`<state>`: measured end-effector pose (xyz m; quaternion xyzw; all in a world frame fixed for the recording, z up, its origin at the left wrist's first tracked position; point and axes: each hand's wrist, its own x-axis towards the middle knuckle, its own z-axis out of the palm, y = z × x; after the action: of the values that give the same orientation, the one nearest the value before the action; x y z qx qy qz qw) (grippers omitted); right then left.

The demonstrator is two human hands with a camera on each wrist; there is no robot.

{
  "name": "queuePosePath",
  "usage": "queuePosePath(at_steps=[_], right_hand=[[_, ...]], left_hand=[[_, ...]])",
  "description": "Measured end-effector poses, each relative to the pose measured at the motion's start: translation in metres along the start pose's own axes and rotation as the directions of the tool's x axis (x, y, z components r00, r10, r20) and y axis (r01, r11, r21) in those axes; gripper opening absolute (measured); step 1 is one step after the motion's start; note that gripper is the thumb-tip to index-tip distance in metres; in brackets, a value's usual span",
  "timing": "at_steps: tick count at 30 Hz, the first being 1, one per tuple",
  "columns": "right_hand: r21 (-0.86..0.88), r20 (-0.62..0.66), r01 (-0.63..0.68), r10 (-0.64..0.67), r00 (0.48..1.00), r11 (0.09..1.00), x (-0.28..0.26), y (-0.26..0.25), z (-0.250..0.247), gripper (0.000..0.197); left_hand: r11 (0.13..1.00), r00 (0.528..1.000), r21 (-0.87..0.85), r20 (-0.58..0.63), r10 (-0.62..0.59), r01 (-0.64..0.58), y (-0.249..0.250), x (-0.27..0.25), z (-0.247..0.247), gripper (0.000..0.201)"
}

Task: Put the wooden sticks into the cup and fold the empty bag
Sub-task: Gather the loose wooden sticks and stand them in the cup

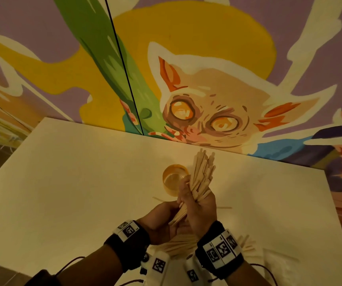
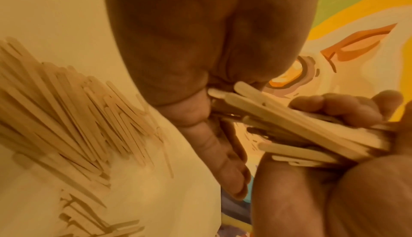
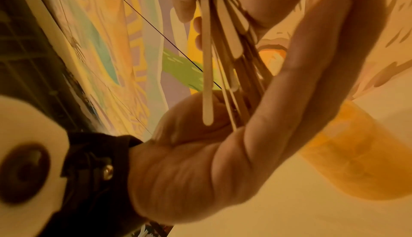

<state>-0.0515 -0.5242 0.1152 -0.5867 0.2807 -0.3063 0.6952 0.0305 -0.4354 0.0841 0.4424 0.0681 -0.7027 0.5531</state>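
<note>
A fanned bundle of flat wooden sticks (image 1: 202, 174) stands tilted above the table, just right of the amber see-through cup (image 1: 173, 179). My right hand (image 1: 198, 200) grips the bundle at its middle. Below and to the left, my left hand (image 1: 166, 215) curls round the bundle's lower ends (image 2: 296, 128). The cup (image 3: 356, 152) stands upright, with no sticks visible in it. More sticks (image 2: 67, 117) lie in a loose pile (image 1: 178, 244) on the table under my wrists. A pale crinkled bag (image 1: 277, 263) lies flat near the right front.
The white table (image 1: 73, 172) ends at a painted wall (image 1: 207, 89) close behind the cup. Single stray sticks (image 1: 224, 207) lie beside my hands. Black wrist straps with marker tags (image 1: 220, 249) sit on both forearms.
</note>
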Motion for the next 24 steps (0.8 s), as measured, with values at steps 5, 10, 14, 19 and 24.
queuePosePath(at_steps=[5,10,14,19,24], right_hand=[[-0.03,-0.04,-0.045,0.044,0.998,0.999,-0.005,0.009,0.002,0.052],[-0.022,-0.061,0.002,-0.003,0.998,1.0,-0.01,0.003,0.005,0.041],[-0.003,-0.054,0.017,-0.018,0.998,1.0,-0.011,-0.002,0.005,0.043],[-0.01,-0.073,-0.013,0.013,0.997,1.0,-0.009,-0.003,0.007,0.051],[0.046,-0.021,-0.087,0.088,0.996,0.995,-0.012,-0.002,0.005,0.043]], left_hand=[[1.0,0.999,0.019,-0.034,0.017,-0.017,0.001,0.004,0.001,0.045],[0.999,0.999,0.025,-0.022,0.044,-0.044,0.002,0.003,0.006,0.039],[0.997,0.998,0.046,-0.02,0.059,-0.059,0.004,0.005,0.005,0.034],[0.998,0.998,0.043,0.011,0.055,-0.056,0.002,0.005,0.008,0.039],[0.996,0.997,0.047,-0.009,0.077,-0.077,0.007,0.003,0.012,0.049]])
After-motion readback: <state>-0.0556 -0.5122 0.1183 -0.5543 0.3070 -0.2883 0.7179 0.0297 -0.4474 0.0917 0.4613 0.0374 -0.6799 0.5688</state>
